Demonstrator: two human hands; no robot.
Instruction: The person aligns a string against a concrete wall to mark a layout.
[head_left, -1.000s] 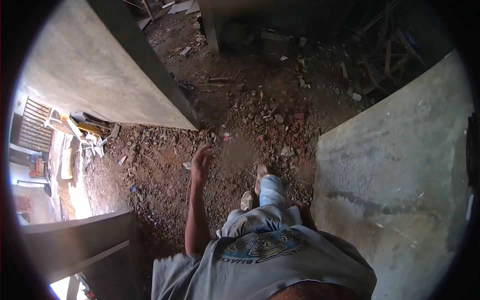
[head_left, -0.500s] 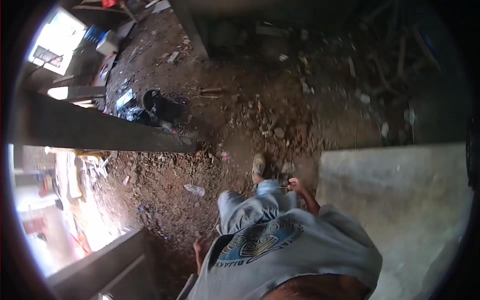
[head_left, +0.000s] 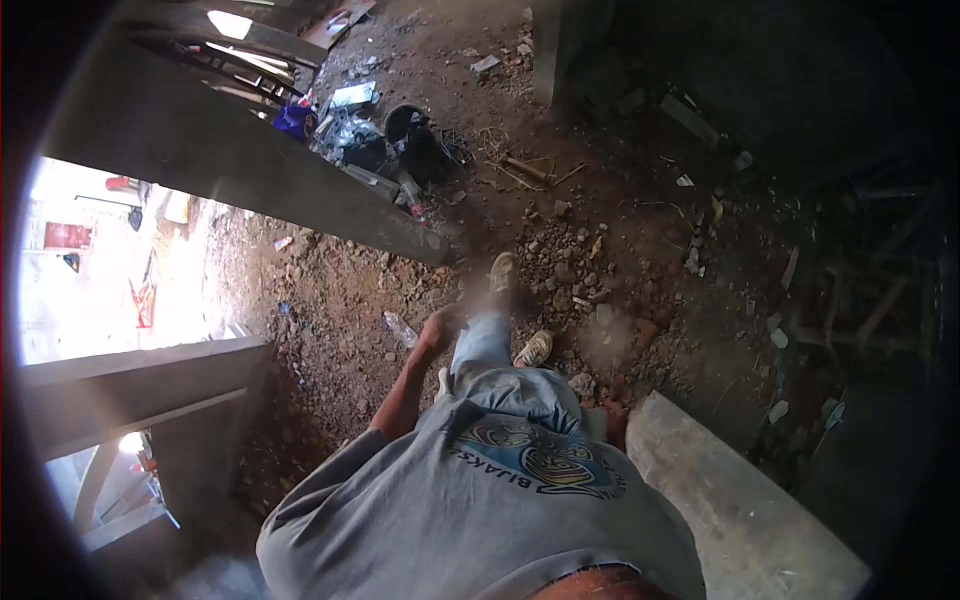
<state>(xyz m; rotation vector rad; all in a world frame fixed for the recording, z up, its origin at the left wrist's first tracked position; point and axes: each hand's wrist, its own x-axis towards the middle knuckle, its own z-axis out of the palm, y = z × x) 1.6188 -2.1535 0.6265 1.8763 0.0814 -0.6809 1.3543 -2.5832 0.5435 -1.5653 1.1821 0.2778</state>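
My left hand (head_left: 440,326) swings forward beside my left leg, above the dirt floor. Its fingers look loosely curled but are blurred, and I make out nothing held in it. My right hand (head_left: 616,418) is low at my right side, mostly hidden by my grey shirt (head_left: 480,500), so its fingers do not show. My shoes (head_left: 501,273) are one ahead of the other in a stride. A clear plastic bottle (head_left: 400,328) lies on the floor just left of my left hand.
A concrete beam (head_left: 300,185) juts in from the left; a pale slab (head_left: 720,480) lies to my right. Rubble (head_left: 570,255) covers the floor ahead. A black bucket (head_left: 408,125) stands among rubbish near a purple bag (head_left: 296,120). A post (head_left: 548,50) rises ahead.
The view has turned and moved forward. My left hand has swung forward from beside my body, and my right hand has dropped back behind the shirt. My stepping foot has changed.
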